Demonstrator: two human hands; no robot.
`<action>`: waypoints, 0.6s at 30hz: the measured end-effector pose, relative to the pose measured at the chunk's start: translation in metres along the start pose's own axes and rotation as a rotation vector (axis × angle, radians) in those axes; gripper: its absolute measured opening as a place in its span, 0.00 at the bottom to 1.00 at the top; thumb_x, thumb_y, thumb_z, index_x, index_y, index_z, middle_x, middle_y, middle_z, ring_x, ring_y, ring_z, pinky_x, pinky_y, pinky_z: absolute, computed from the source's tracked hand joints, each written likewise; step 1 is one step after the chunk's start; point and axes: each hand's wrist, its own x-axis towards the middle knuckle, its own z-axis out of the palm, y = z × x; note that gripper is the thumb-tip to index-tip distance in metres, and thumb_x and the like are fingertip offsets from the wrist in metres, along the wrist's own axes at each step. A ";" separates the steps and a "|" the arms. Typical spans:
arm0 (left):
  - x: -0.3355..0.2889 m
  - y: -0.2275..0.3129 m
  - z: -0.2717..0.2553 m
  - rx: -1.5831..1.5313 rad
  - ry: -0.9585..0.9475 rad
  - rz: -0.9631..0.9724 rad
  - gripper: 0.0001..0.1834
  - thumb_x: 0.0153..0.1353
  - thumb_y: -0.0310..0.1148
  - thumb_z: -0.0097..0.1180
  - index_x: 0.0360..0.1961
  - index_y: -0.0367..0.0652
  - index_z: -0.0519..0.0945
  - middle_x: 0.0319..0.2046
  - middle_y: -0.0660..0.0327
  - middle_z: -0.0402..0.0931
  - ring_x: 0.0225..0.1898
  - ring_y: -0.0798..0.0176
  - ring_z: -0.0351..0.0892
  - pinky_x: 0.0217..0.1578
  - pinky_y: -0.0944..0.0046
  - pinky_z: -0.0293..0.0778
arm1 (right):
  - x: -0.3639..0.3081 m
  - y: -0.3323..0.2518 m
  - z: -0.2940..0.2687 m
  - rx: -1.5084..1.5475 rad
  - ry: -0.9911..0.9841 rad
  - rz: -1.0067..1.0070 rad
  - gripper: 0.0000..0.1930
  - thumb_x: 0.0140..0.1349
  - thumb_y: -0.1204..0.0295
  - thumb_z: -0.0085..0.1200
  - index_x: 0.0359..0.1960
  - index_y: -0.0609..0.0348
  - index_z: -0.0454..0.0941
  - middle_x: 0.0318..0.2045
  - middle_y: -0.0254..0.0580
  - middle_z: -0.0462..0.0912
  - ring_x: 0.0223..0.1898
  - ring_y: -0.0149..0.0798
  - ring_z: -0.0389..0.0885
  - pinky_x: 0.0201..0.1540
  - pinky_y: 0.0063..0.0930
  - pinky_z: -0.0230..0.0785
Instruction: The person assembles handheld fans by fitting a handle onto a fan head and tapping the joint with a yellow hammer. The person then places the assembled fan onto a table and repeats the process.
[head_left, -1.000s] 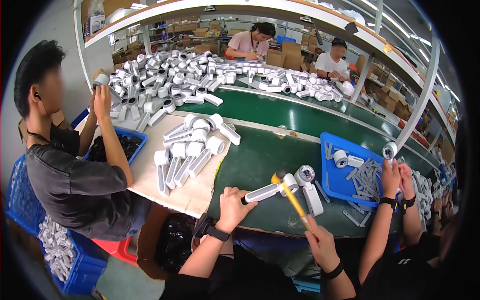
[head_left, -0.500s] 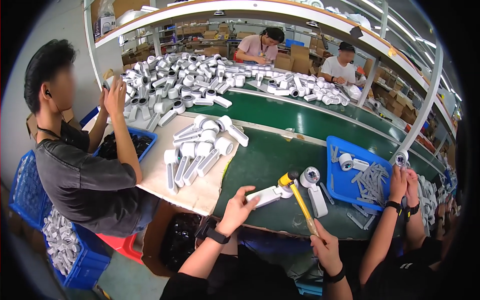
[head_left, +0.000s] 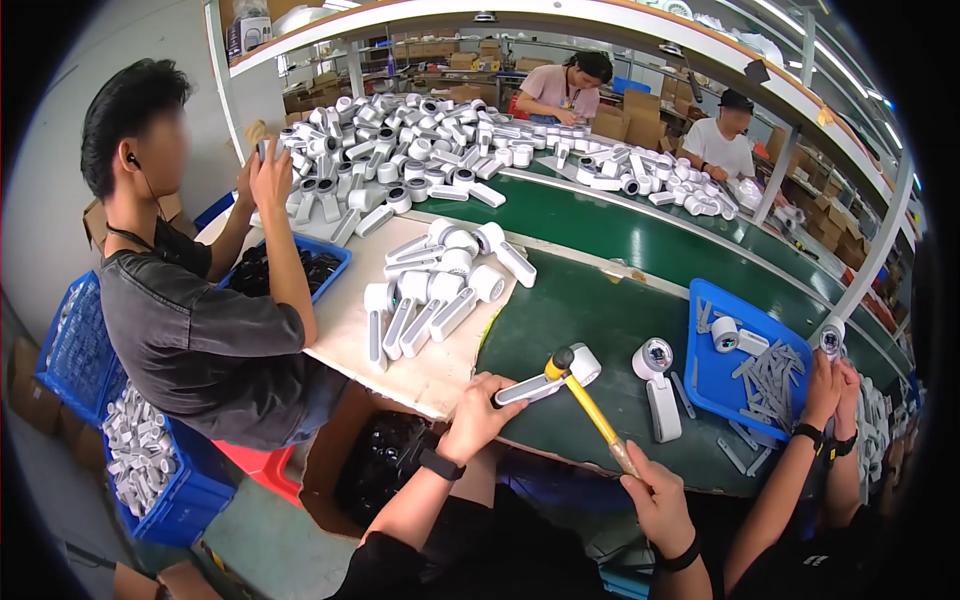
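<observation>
My left hand [head_left: 477,415] is closed around the handle end of a white handheld fan [head_left: 586,364], which lies tilted over the green mat near the table's front edge. A grey strip runs along the upward side of its handle. In my right hand [head_left: 658,497] is a small hammer [head_left: 597,414] with a yellow handle and a black-and-yellow head. The hammer head is over the fan's handle close to the round head; whether it touches cannot be made out. Just right lies a second white fan [head_left: 661,405], its round end uncovered and showing dark inner parts.
A blue tray [head_left: 755,310] holds grey strips and a fan. At right, a co-worker's hands [head_left: 832,388] hold another fan. Several fans [head_left: 445,285] lie on beige board, with a large pile [head_left: 400,150] behind. A seated person [head_left: 190,290] works at left.
The view has swung left, shifting the scene rightward. The held fan has turned so its grey strip shows upward, and the hammer head has gone from its neck to its handle.
</observation>
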 end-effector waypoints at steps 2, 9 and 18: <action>0.004 -0.002 -0.001 -0.044 -0.007 0.025 0.12 0.51 0.30 0.73 0.36 0.38 0.85 0.31 0.55 0.80 0.38 0.54 0.78 0.44 0.59 0.73 | 0.004 -0.009 0.005 0.014 0.042 0.008 0.25 0.64 0.80 0.57 0.64 0.61 0.73 0.28 0.48 0.77 0.28 0.44 0.76 0.35 0.30 0.70; 0.006 -0.006 0.004 0.069 0.056 0.109 0.12 0.49 0.31 0.74 0.34 0.39 0.86 0.30 0.55 0.81 0.37 0.53 0.78 0.43 0.57 0.73 | 0.006 0.004 0.014 -0.077 -0.057 0.011 0.26 0.63 0.80 0.56 0.64 0.62 0.72 0.31 0.51 0.78 0.31 0.48 0.77 0.38 0.33 0.70; -0.002 -0.016 0.005 0.070 0.058 0.069 0.15 0.48 0.35 0.74 0.36 0.41 0.87 0.31 0.55 0.81 0.38 0.50 0.78 0.43 0.54 0.74 | 0.004 -0.008 0.020 0.002 0.000 -0.053 0.25 0.65 0.74 0.58 0.64 0.53 0.74 0.28 0.48 0.78 0.29 0.51 0.79 0.34 0.37 0.71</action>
